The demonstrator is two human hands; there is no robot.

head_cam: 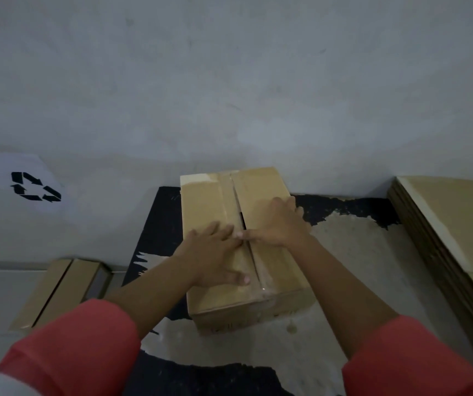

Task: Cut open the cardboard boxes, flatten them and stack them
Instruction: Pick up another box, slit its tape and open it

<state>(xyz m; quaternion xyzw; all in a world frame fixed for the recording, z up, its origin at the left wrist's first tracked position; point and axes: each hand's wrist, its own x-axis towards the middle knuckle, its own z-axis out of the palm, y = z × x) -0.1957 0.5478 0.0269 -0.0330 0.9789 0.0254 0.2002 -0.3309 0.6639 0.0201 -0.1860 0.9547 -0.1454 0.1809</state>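
Observation:
A brown cardboard box (209, 207) stands upright on a worn black-and-tan table top (352, 252). Its two top flaps meet at a centre seam that is slit, with a small dark gap near the middle. My left hand (215, 252) lies flat on the left flap, fingers spread, fingertips at the seam. On the right flap rests my right hand (278, 221), its thumb touching the seam beside my left fingertips. Neither hand holds anything. No cutting tool is visible.
A stack of flattened cardboard (455, 224) lies at the right edge of the table. A smaller closed box (58, 292) sits lower at the left. A white sheet with a black recycling symbol (35, 187) hangs on the grey wall at the left.

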